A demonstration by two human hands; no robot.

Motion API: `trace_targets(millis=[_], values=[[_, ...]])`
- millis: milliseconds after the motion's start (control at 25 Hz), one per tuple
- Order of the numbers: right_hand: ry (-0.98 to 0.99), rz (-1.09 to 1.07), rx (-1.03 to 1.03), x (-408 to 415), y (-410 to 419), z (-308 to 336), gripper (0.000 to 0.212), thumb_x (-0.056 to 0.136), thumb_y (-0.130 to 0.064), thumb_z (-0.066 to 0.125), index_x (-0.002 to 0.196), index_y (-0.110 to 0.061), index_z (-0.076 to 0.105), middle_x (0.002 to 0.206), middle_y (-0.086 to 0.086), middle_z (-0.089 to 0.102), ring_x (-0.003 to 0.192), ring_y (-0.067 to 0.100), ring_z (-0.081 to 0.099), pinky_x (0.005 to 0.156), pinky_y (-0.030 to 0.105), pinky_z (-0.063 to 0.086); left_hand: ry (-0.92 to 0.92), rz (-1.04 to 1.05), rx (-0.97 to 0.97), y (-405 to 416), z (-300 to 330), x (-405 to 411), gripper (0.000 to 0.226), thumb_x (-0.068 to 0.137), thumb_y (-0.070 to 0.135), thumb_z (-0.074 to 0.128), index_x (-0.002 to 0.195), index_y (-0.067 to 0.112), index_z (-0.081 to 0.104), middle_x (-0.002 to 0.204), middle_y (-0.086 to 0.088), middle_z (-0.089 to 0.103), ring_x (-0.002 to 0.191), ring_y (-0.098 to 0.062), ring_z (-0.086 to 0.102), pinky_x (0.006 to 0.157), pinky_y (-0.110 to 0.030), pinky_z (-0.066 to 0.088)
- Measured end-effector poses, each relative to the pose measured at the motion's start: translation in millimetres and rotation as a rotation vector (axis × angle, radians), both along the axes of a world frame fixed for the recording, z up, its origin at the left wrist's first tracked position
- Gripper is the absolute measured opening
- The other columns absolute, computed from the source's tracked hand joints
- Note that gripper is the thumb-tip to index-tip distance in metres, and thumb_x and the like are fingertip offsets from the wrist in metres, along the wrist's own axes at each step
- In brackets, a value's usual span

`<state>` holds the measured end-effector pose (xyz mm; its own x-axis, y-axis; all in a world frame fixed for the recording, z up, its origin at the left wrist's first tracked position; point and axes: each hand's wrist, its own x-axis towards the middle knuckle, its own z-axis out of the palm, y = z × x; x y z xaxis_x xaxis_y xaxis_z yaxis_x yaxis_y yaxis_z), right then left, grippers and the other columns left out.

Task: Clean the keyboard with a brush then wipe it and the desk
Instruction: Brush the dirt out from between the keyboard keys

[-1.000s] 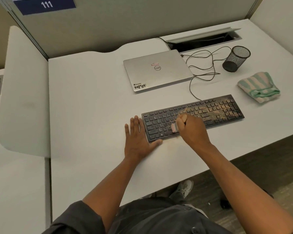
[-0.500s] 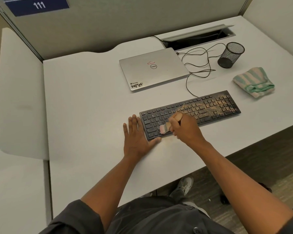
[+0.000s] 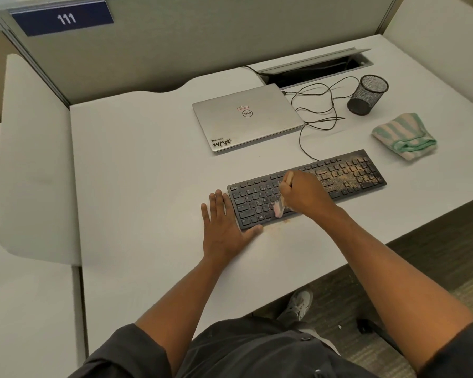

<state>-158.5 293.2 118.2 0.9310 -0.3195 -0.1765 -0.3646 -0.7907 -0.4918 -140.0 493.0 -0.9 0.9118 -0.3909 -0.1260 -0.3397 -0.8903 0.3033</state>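
Your right hand (image 3: 305,195) holds the brush (image 3: 280,207) in a closed grip over the keyboard (image 3: 347,174), mid-surface. Your left hand (image 3: 224,227) lies flat, bracing its end. Sweep the crumbs rightward in short, light strokes.

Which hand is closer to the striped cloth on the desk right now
Right. The right hand works the brush mid-keyboard, with the striped cloth beyond the keyboard's right end. The left hand rests flat at the keyboard's left end, farther away.
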Motion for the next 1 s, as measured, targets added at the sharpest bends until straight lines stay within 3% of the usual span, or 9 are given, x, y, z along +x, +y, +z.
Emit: trace_targets(millis=[200, 400, 520, 680, 840, 1000], values=[[0.056, 0.008, 0.16, 11, 8, 2, 0.015, 0.096, -0.021, 0.048, 0.091, -0.015, 0.061, 0.082, 0.009, 0.072, 0.078, 0.029, 0.069, 0.075, 0.046, 0.059, 0.001, -0.002, 0.003, 1, 0, 0, 0.13, 0.077, 0.096, 0.029, 0.16, 0.002, -0.004, 0.169, -0.017, -0.01, 0.155, -0.029, -0.018, 0.124, -0.051, -0.013], [-0.032, -0.016, 0.055, 17, 4, 7, 0.015, 0.097, -0.018, 0.048, 0.088, -0.013, 0.059, 0.071, 0.001, 0.064, 0.067, 0.017, 0.062, 0.054, 0.021, 0.043, 0.006, -0.002, 0.007, 0, 1, 0, 0.131, 0.076, 0.096, 0.028, 0.16, 0.002, -0.005, 0.169, -0.018, -0.011, 0.155, -0.029, -0.019, 0.124, -0.051, -0.013], [0.006, 0.042, 0.163, 15, 9, 3, 0.015, 0.098, -0.021, 0.049, 0.089, -0.017, 0.061, 0.076, 0.004, 0.069, 0.071, 0.021, 0.065, 0.061, 0.031, 0.051, 0.01, -0.002, 0.009, 1, 0, 0, 0.131, 0.076, 0.096, 0.028, 0.16, 0.002, -0.005, 0.168, -0.018, -0.011, 0.155, -0.029, -0.019, 0.124, -0.052, -0.012], [-0.057, -0.028, -0.014, 12, -2, 5, 0.018, 0.099, -0.018, 0.047, 0.087, -0.013, 0.058, 0.066, -0.001, 0.061, 0.061, 0.013, 0.058, 0.05, 0.022, 0.037, 0.002, -0.003, 0.0, 1, 0, 0, 0.131, 0.076, 0.097, 0.028, 0.16, 0.002, -0.004, 0.169, -0.018, -0.011, 0.155, -0.029, -0.019, 0.124, -0.051, -0.012], [-0.093, -0.056, 0.196, 5, -10, 0, 0.015, 0.099, -0.022, 0.051, 0.091, -0.016, 0.062, 0.074, 0.003, 0.071, 0.067, 0.018, 0.066, 0.062, 0.033, 0.054, 0.007, -0.003, 0.006, 0, 0, 0, 0.131, 0.075, 0.097, 0.027, 0.16, 0.002, -0.004, 0.169, -0.017, -0.011, 0.155, -0.029, -0.019, 0.125, -0.052, -0.011], [0.037, 0.055, 0.084, 3, -13, 1, 0.019, 0.099, -0.021, 0.05, 0.091, -0.013, 0.065, 0.075, 0.004, 0.072, 0.066, 0.016, 0.065, 0.071, 0.038, 0.057, 0.005, 0.003, 0.004, 1, -1, 0, 0.131, 0.074, 0.097, 0.027, 0.16, 0.003, -0.004, 0.169, -0.016, -0.011, 0.155, -0.028, -0.019, 0.125, -0.052, -0.01]])
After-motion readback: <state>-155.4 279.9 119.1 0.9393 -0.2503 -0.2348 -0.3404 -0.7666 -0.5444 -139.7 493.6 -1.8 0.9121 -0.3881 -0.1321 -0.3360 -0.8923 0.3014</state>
